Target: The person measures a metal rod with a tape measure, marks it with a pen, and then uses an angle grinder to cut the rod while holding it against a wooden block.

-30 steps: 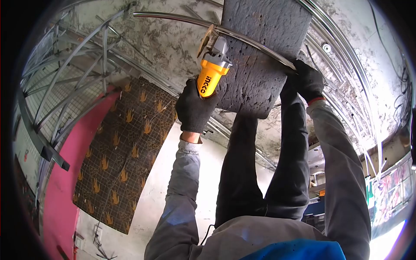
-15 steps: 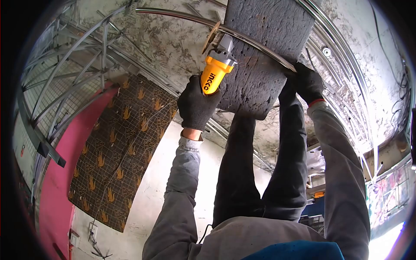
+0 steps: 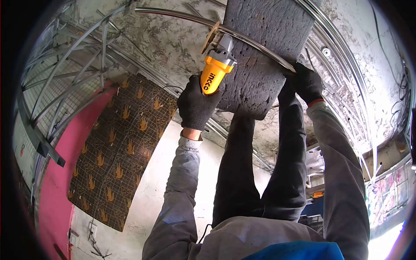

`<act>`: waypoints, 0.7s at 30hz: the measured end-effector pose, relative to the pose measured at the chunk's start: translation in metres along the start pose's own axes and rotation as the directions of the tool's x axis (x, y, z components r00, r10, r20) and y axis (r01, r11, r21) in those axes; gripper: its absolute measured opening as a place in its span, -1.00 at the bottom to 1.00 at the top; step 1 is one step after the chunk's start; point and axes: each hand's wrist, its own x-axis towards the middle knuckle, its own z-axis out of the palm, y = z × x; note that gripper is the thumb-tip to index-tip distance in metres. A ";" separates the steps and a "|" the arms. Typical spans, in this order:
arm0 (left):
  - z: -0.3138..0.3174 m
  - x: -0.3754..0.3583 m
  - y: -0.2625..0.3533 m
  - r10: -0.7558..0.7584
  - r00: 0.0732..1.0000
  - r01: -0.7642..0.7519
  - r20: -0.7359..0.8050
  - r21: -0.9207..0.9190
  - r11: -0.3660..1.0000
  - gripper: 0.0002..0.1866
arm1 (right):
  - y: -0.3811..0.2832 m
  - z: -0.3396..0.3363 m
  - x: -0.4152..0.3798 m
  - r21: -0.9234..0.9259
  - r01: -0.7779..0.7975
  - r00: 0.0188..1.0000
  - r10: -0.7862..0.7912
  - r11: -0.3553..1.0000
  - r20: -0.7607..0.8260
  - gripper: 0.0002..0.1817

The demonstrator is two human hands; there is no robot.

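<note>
My left hand (image 3: 198, 103), in a dark knit glove, is closed round the body of a yellow and grey angle grinder (image 3: 215, 71). The grinder's thin brown disc (image 3: 210, 38) is right by a curved shiny metal tube (image 3: 255, 44); whether it touches cannot be told. The tube lies across a dark, scarred board (image 3: 264, 82), its far end reaching out past the board to the left. At the tube's near right end, my gloved right hand (image 3: 307, 82) is closed round it. Part of that end is hidden by the fingers.
Several long bent metal tubes (image 3: 333, 32) lie along the right on the stained floor (image 3: 160, 41). A welded frame of curved bars (image 3: 65, 65) stands at left, beside a pink panel (image 3: 54, 195) and a dark patterned sheet (image 3: 119, 151). My legs (image 3: 238, 169) are close below the board.
Almost nothing differs. Both hands, the angle grinder and the tube keep nearly the same place; my right hand has shifted very slightly left.
</note>
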 end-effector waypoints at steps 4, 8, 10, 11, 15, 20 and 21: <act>0.002 0.000 -0.001 0.001 1.000 -0.001 -0.001 0.021 1.000 -0.43 | -0.002 -0.001 -0.001 0.006 -0.006 1.000 0.006 1.000 -0.005 -0.48; 0.001 0.001 0.000 -0.017 1.000 0.017 0.013 0.030 0.999 -0.42 | -0.001 0.000 -0.001 0.008 0.015 1.000 -0.015 1.000 -0.014 -0.46; 0.001 0.001 0.000 -0.030 0.999 0.030 0.025 0.027 0.999 -0.42 | -0.001 0.000 -0.001 0.017 0.014 1.000 -0.014 1.000 -0.014 -0.46; 0.001 0.001 0.000 -0.030 0.999 0.029 0.022 0.025 0.999 -0.42 | -0.001 0.000 -0.001 0.011 0.010 1.000 -0.010 1.000 -0.014 -0.46; 0.004 0.001 -0.003 -0.015 1.000 0.015 0.010 0.042 0.999 -0.41 | -0.002 -0.001 -0.001 0.003 -0.008 1.000 0.008 1.000 -0.004 -0.46; 0.003 0.000 -0.003 -0.030 0.999 0.030 0.023 0.033 0.999 -0.41 | -0.003 -0.001 0.000 -0.015 -0.016 1.000 0.016 1.000 0.003 -0.47; 0.003 0.000 -0.003 -0.035 0.999 0.034 0.028 0.030 0.999 -0.41 | -0.003 -0.001 0.000 -0.013 -0.009 1.000 0.009 1.000 0.003 -0.47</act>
